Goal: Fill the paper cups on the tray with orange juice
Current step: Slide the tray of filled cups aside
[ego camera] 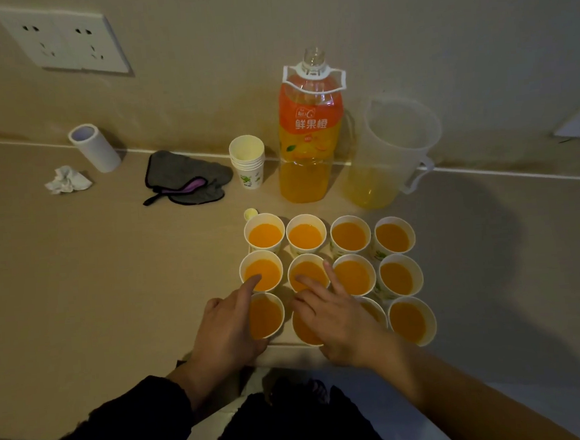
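Since each of the twelve paper cups (349, 219) shows juice well up its wall, the filling looks done, and a check seems to be the step in hand. At the left, the left hand (226, 330) holds nothing. Its forefinger stretches forward over the middle-row end cup (260, 255), its other fingers are tucked under, and its palm lies just beside the near-left cup. Whether it touches that cup I cannot tell.

The cups stand four across and three deep, so the block's long axis runs left to right. The block lies ahead of and beneath both hands. In this dim light the tray (291, 352) may be only the pale edge under the near row.

The right hand (340, 322) is likewise empty, with two fingers spread straight over the second column and its palm covering part of the near cups. Beyond the far row stands the uncapped juice bottle (305, 143), almost straight ahead of the right hand, which is the nearer. Any top-up would mean reaching across full cups. The pitcher (390, 151) stands just right of the bottle.
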A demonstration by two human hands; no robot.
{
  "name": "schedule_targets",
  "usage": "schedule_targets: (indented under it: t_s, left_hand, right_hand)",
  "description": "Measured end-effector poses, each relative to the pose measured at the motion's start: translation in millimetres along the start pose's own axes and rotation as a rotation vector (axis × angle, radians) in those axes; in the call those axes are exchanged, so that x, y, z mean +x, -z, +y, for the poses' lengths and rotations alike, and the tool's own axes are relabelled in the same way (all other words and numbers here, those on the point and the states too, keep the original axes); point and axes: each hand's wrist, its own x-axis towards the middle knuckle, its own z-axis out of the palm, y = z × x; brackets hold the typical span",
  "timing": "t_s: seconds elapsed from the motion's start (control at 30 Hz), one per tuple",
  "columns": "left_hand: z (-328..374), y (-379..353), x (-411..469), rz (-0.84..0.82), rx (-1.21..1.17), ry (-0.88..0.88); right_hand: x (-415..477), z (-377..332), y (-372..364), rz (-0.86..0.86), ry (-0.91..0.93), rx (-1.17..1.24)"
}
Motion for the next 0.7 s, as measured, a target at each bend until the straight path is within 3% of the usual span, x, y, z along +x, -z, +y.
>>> schedule_targets:
  t_s: [0.33, 0.7]
  left_hand:
    - [-7, 7, 2, -0.059, 0.026, -0.075]
    - [-8, 13, 0, -0.118, -0.014, -0.063]
  right_hand:
    - [1, 2, -9, 0.105, -0.034, 0.064]
    - [3, 2, -11, 0.022, -0.047, 0.110]
